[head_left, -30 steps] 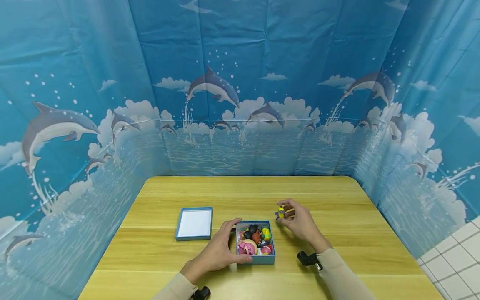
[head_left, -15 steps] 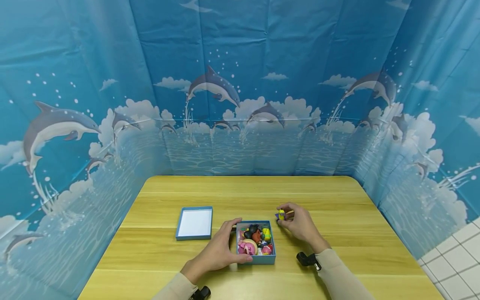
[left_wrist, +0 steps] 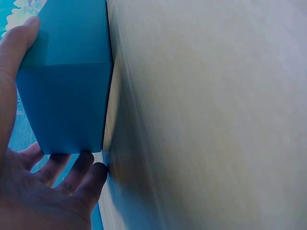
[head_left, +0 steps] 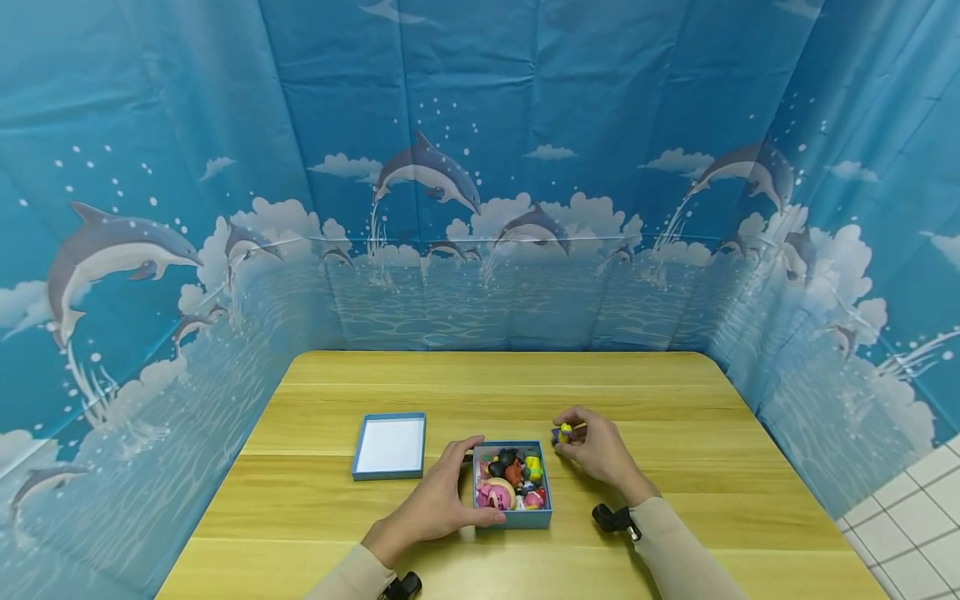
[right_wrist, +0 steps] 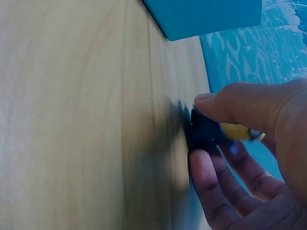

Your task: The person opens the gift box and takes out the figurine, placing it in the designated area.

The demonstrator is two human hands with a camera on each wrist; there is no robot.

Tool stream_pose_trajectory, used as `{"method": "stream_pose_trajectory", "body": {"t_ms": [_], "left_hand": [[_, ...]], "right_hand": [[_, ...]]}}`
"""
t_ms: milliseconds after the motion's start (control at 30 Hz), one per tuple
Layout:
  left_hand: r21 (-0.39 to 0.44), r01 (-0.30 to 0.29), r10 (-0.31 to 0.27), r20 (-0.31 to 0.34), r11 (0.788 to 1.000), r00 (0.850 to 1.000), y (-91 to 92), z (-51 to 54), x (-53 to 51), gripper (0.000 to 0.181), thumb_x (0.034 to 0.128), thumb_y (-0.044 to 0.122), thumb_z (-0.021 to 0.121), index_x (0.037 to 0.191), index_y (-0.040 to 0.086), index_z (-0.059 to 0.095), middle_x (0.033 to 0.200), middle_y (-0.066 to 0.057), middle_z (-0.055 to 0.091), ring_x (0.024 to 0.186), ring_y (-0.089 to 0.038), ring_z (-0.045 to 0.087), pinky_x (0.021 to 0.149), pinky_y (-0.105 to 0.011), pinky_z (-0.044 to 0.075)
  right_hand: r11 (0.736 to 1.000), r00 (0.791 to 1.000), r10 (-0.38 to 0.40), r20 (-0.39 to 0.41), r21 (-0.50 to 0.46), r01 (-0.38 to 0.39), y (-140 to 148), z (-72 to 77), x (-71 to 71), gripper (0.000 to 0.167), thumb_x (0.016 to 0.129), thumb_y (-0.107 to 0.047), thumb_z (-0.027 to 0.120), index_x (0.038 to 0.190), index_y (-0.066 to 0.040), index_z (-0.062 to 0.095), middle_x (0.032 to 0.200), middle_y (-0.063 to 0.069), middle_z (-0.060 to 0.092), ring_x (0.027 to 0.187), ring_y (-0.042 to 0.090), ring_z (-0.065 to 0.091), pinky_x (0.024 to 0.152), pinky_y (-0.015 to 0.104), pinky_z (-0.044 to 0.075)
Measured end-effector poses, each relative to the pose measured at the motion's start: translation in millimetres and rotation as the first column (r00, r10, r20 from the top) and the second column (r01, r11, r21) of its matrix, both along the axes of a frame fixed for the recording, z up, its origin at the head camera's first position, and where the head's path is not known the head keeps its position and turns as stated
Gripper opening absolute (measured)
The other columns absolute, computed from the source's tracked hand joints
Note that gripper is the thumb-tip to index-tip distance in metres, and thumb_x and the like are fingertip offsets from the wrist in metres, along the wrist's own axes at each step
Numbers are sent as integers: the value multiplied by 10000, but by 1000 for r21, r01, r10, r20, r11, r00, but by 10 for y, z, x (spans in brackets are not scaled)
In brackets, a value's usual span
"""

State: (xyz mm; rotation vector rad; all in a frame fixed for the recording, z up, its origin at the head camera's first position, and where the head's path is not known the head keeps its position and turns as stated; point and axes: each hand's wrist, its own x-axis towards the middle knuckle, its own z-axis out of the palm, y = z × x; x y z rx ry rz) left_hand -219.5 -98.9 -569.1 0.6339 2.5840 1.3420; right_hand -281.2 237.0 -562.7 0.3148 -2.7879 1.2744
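A blue open box (head_left: 513, 520) full of small figures, among them a pink one (head_left: 492, 497), stands near the table's middle. My left hand (head_left: 435, 502) grips it at the left, thumb on the near side and fingers around the far left; the left wrist view shows the thumb and fingers on two faces of the blue box (left_wrist: 67, 105). Right of the box, my right hand (head_left: 600, 450) pinches a small yellow and purple figure (head_left: 565, 432). In the right wrist view the figure's dark part (right_wrist: 205, 132) is between thumb and fingers, close to the tabletop.
A shallow blue lid (head_left: 389, 477) with a white inside lies on the wooden table (head_left: 300, 500), left of the box. A blue dolphin-print curtain (head_left: 480, 308) surrounds the back and sides. White tiles (head_left: 918, 517) show at the far right.
My right hand has moved slightly lower in the head view, and the yellow and purple figure has turned between its fingers. The left hand and the box have stayed in place.
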Motion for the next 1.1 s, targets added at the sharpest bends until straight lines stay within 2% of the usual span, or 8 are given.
{"method": "stream_pose_trajectory", "body": {"t_ms": [300, 533, 867, 1100], "left_hand": [[-6, -3, 3, 1, 1000, 1000, 4, 7, 9, 1234, 882, 686, 971, 1834, 232, 329, 1791, -100, 474, 1596, -359, 553, 1296, -714, 491], [-12, -5, 5, -2, 1000, 1000, 6, 0, 9, 1233, 886, 698, 962, 1837, 241, 324, 1793, -91, 472, 1612, -358, 543, 1300, -710, 492], [-9, -2, 2, 0, 1000, 1000, 1, 15, 11, 1225, 892, 684, 964, 1838, 246, 320, 1787, -87, 474, 1621, -362, 535, 1297, -711, 493], [-13, -6, 6, 0, 1000, 1000, 3, 20, 13, 1231, 889, 692, 962, 1839, 246, 319, 1789, -93, 472, 1621, -364, 535, 1303, -711, 487]], "right_hand": [[1000, 1000, 3, 5, 16, -3, 4, -42, -10, 342, 993, -11, 907, 1307, -99, 806, 1278, 113, 825, 1132, 297, 803, 1000, 523, 690], [999, 1000, 22, 10, 31, -23, 29, -52, -10, 392, 990, 1, 908, 1353, -98, 797, 1239, 86, 844, 1029, 170, 765, 875, 310, 647], [999, 999, 37, 0, 36, -37, 20, -42, -3, 428, 991, -11, 911, 1392, -100, 792, 1270, 81, 843, 1085, 199, 784, 932, 368, 681], [998, 999, 38, -5, 52, -38, 16, -30, 2, 441, 992, -28, 919, 1405, -111, 789, 1283, 72, 840, 1067, 175, 755, 904, 303, 653]]}}
